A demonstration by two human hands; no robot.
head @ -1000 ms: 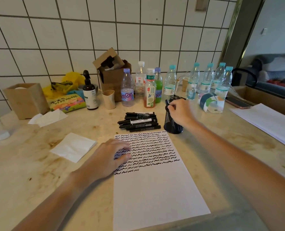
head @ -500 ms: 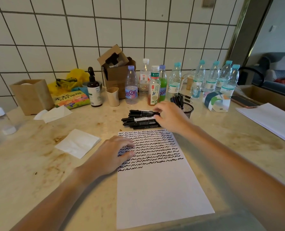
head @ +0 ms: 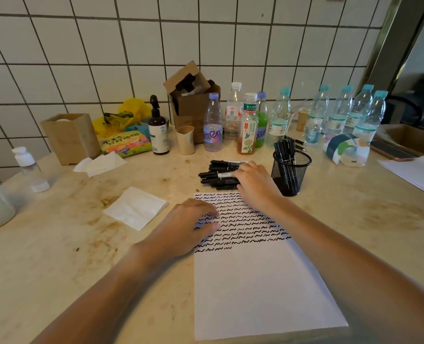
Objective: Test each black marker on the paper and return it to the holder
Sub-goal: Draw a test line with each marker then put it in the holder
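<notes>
Black markers [head: 218, 175] part hidden, right hand [head: 254, 181] grip unclear

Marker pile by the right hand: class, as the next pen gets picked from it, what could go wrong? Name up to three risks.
1. The right hand reaches into a loose marker pile; pulling one out may send others rolling across the counter.
2. The mesh holder stands close beside that wrist and might get knocked over.
3. The left hand rests on the squiggles on the paper; fresh ink could smear.
</notes>
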